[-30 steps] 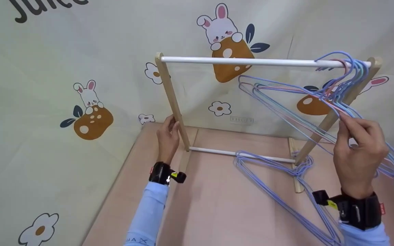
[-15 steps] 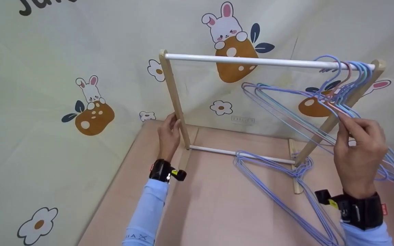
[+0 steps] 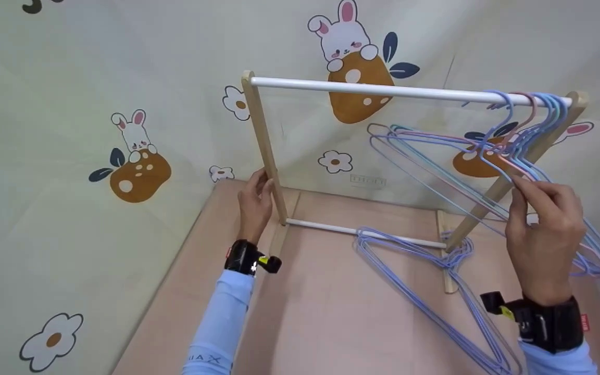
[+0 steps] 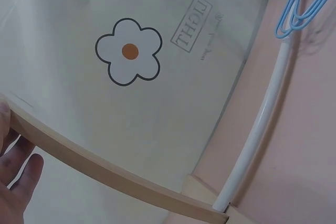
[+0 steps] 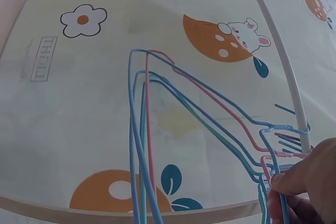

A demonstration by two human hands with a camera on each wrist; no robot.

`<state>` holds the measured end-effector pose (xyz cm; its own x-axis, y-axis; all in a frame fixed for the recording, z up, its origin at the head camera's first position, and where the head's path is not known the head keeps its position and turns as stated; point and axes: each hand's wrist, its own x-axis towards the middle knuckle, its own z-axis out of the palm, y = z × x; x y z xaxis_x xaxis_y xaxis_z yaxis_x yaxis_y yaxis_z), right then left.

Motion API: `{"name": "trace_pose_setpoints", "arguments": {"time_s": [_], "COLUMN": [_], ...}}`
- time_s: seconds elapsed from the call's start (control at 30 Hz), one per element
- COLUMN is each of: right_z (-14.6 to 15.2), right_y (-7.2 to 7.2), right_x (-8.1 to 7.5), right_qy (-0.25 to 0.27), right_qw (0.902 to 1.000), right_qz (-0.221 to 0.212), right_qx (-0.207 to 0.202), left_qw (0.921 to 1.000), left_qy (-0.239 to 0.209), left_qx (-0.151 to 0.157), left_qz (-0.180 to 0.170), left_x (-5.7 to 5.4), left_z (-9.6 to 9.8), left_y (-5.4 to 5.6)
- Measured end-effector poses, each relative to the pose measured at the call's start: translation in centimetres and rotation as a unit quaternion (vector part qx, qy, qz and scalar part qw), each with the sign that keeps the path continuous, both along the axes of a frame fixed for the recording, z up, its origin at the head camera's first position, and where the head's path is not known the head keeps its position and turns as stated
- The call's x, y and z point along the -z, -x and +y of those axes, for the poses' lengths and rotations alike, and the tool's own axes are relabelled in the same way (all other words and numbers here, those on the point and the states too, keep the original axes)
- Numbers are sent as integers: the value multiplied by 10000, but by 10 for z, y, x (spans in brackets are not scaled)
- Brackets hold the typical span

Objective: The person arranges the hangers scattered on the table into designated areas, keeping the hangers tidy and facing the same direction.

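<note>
A small clothes rack has a white top bar (image 3: 383,89) between wooden side posts. My left hand (image 3: 254,203) holds the left post (image 3: 262,140) low down, fingers behind it, also seen in the left wrist view. At the right end, my right hand (image 3: 547,229) pinches the shoulder of a blue hanger (image 3: 511,110) between thumb and index finger. Its hook sits over the bar, foremost in the row. Just behind it hangs a pink hanger (image 3: 533,110), then several blue and teal hangers (image 3: 560,112) bunched against the right post. The right hand covers part of their lower frames.
A bundle of blue hangers (image 3: 453,259) hangs at the lower white rail (image 3: 321,227), reaching forward over the pink surface (image 3: 341,307). The right post (image 3: 492,195) stands on a wooden foot (image 3: 450,284). Printed cloth (image 3: 185,78) backs the rack.
The front blue hanger's hook has come down from above the bar and now rests over it, slightly left of the pink one. The left hand stays on its post; the view shifted slightly.
</note>
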<state>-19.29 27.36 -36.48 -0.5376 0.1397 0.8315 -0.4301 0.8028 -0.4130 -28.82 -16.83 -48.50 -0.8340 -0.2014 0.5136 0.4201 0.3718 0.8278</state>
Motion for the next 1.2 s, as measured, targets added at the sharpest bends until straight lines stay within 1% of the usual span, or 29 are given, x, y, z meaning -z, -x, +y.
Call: {"name": "trace_pose_setpoints", "arguments": {"time_s": [0.17,0.3,0.47,0.63,0.73,0.83,0.9,1.0,1.1,1.2], "right_z": [5,7,6,-3,-9,-11,-9,-2,9,19], "right_y": [-1,-4,-9,-15,-19,-23,-24,-24,-23,-22], "right_x": [6,12,26,44,55,66,75,92,112,131], "right_qy": [-131,-75,-64,-10,-4,-25,-8,-47,-161,-247], "right_qw": [9995,9997,9995,9960,9931,9922,9921,9925,9932,9940], "right_qz": [82,136,280,661,787,715,625,440,128,-294], "right_qx": [260,191,-98,-604,-874,-1022,-1090,-1141,-1150,-1020], "left_qw": [10000,10000,9999,9996,9995,9994,9994,9995,9996,9996], "left_qy": [42,14,45,60,50,38,25,59,103,103], "left_qx": [4,29,107,158,191,244,299,317,266,249], "left_qz": [63,-6,-107,-207,-243,-223,-142,-40,-29,-86], "left_x": [0,1,2,1,1,1,0,0,-1,-2], "left_z": [0,-2,-3,-4,-5,-6,-6,-5,-4,-3], "left_y": [1,1,1,0,-1,-1,-1,1,3,4]}}
